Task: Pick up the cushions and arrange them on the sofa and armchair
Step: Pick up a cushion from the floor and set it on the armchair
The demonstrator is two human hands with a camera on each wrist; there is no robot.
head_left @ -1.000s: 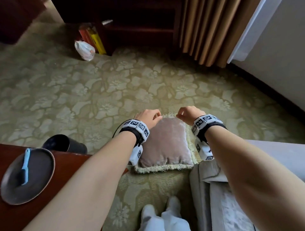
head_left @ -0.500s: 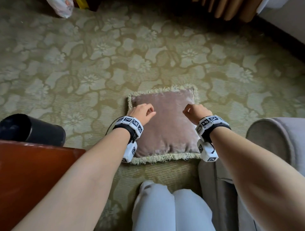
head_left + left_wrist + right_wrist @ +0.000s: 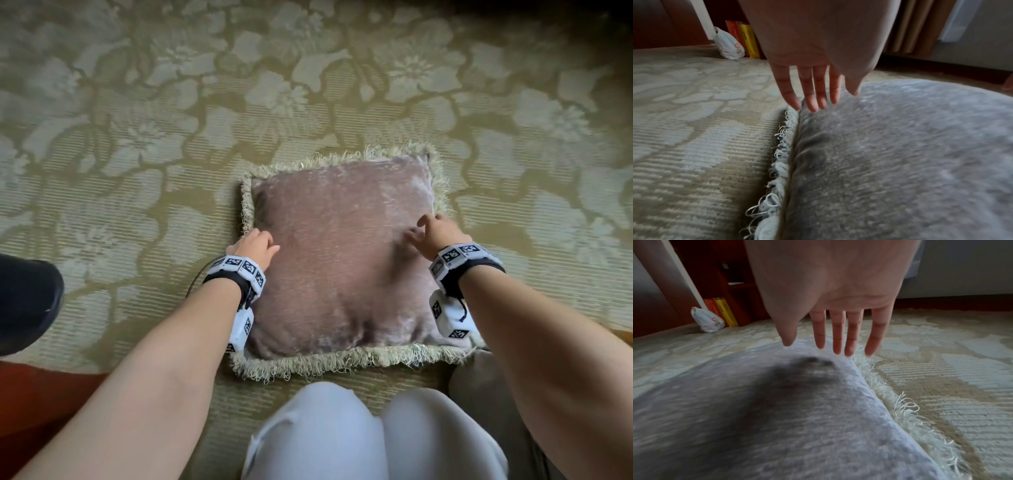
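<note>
Since the cushion point(image 3: 339, 260) lies flat on the carpet point(image 3: 137, 164), left hand point(image 3: 255, 245) and right hand point(image 3: 436, 234) flank it, fingers straight and empty, apparently to lift its 2 sides.

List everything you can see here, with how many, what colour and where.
cushion: one, dusty pink with pale fringe, flat on the carpet
carpet: one, olive green with a pale floral pattern, underfoot
plastic bag: one, white, far side by the dark furniture
books: orange and yellow, count unclear, beside the bag
curtain: tan, by the wall
left hand: open, at the cushion's left edge
right hand: open, at the cushion's right edge
</note>
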